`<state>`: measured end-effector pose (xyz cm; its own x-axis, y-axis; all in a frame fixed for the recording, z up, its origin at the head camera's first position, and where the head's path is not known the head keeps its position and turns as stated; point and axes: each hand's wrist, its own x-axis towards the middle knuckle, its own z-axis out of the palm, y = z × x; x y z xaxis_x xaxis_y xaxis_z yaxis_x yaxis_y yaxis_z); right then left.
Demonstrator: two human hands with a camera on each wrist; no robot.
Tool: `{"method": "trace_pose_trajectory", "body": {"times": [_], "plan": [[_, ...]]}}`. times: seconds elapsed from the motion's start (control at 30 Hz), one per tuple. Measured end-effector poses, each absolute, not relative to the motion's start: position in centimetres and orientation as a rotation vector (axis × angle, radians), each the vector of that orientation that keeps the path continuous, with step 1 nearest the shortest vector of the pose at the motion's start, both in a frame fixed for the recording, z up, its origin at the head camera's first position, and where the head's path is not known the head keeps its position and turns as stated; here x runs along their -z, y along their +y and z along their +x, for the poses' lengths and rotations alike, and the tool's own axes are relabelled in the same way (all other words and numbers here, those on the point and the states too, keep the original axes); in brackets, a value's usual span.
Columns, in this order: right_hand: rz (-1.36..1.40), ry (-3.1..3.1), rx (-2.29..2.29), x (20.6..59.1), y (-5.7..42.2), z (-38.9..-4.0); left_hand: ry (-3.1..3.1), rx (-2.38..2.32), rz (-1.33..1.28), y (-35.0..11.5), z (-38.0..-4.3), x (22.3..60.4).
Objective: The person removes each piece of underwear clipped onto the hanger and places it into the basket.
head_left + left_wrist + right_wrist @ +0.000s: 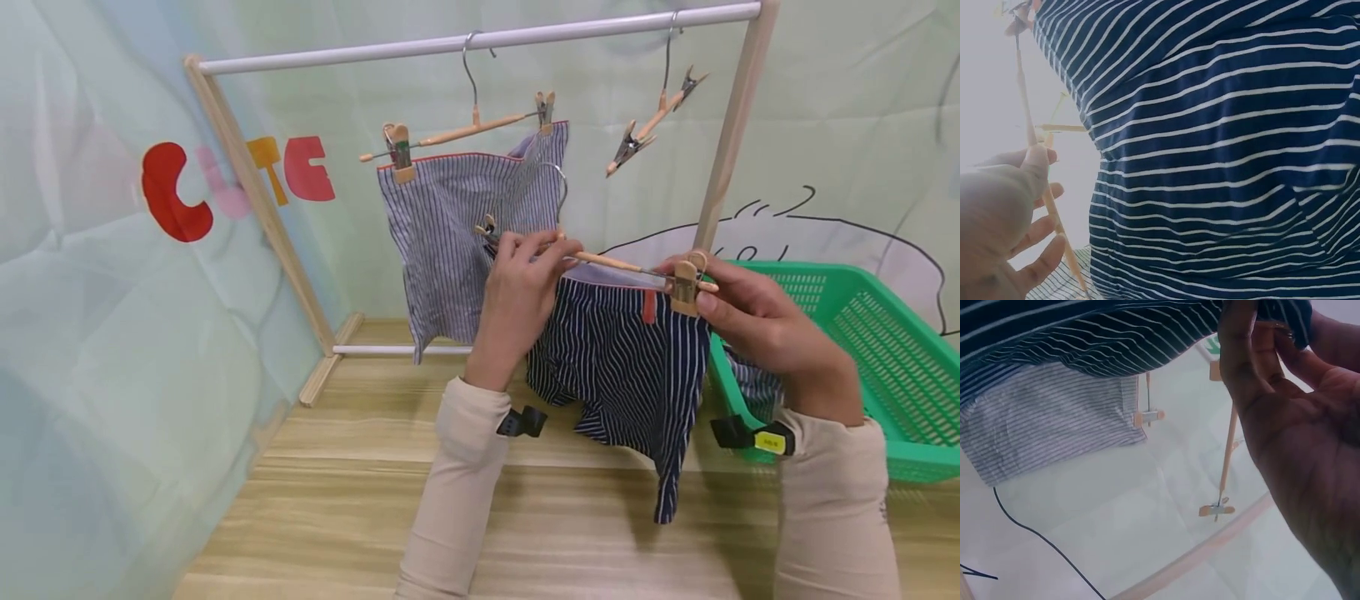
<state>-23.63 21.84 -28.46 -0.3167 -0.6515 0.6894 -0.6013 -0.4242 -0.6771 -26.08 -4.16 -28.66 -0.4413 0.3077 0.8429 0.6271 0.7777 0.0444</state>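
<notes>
My left hand grips the wooden bar of a clip hanger; in the left wrist view its thumb and fingers wrap the bar. Navy shorts with white stripes and a small red tab hang below the bar. At the bar's right end, the clip sits over the waistband corner. My right hand pinches there, thumb in front and fingers behind. The left clip is partly hidden by my left hand. Much of the left wrist view is filled by the navy cloth.
A rack with a white rail stands behind. Light striped shorts hang from it on a clip hanger, with a bare clip hanger to their right. A green basket holding striped cloth stands on the wood-grain table.
</notes>
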Motion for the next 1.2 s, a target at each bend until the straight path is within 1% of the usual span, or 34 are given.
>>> {"method": "trace_pose_trajectory", "body": {"times": [0.33,0.5,0.73,0.93,1.03,1.1,1.2], "plan": [[-1.535,2.055,1.95,28.22,22.43,-23.1,-2.05,0.395,-0.628,-4.35,-25.92,28.82],[-1.457,2.156,1.948,28.14,22.53,-23.21,-2.035,0.393,-0.618,-4.41,-25.88,28.85],[-1.384,2.323,1.912,27.94,22.51,-23.25,-2.018,0.337,-0.582,-4.46,-25.87,28.64],[-1.457,2.357,1.953,28.05,22.46,-23.67,-1.992,0.337,-0.629,-4.27,-25.88,28.54],[-1.449,2.386,1.975,28.05,22.38,-23.73,-1.979,0.311,-0.623,-4.2,-25.89,28.52],[-1.4,2.412,1.991,28.0,22.3,-23.63,-1.977,0.296,-0.619,-4.23,-25.87,28.58],[-1.227,2.612,1.916,27.87,22.08,-23.24,-1.978,0.283,-0.623,-4.29,-25.85,28.66]]}}
